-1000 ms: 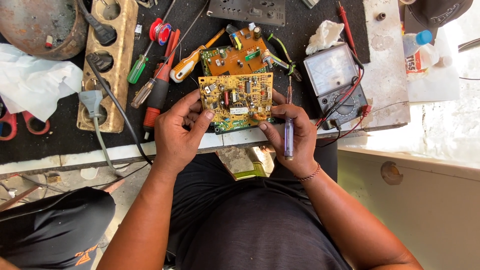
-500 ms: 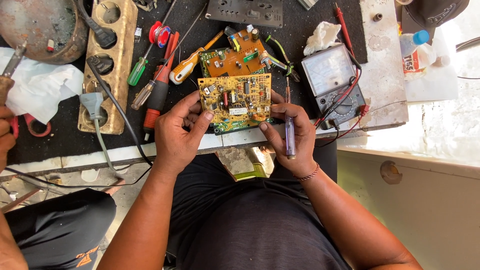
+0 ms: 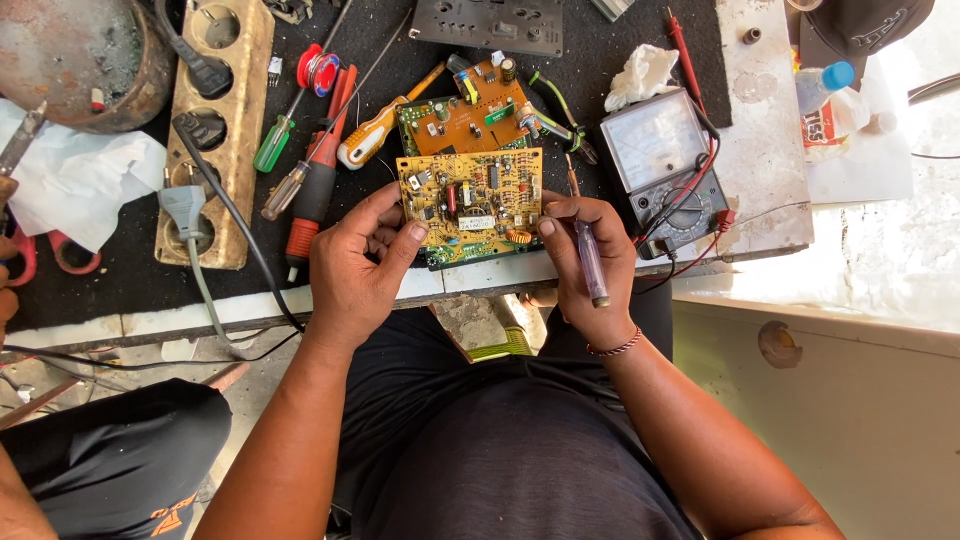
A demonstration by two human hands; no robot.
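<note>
A yellow circuit board [image 3: 470,200] crowded with small parts is held between both my hands at the near edge of the black-topped bench. My left hand [image 3: 355,268] grips its left edge, thumb on top. My right hand [image 3: 590,270] steadies the right edge with its fingertips and also holds a translucent purple-handled screwdriver [image 3: 590,262], handle pointing toward me. An orange and green circuit board [image 3: 470,115] lies just behind the yellow one.
An analog multimeter [image 3: 660,150] with red and black leads sits to the right. Several screwdrivers [image 3: 315,170] and a wooden socket strip [image 3: 215,130] lie left. A round metal pot [image 3: 80,55] is far left. Another person's hand with a tool [image 3: 12,180] shows at the left edge.
My hands and the yellow board have stayed almost still. Another person's hand with a tool has come into view at the far left edge.
</note>
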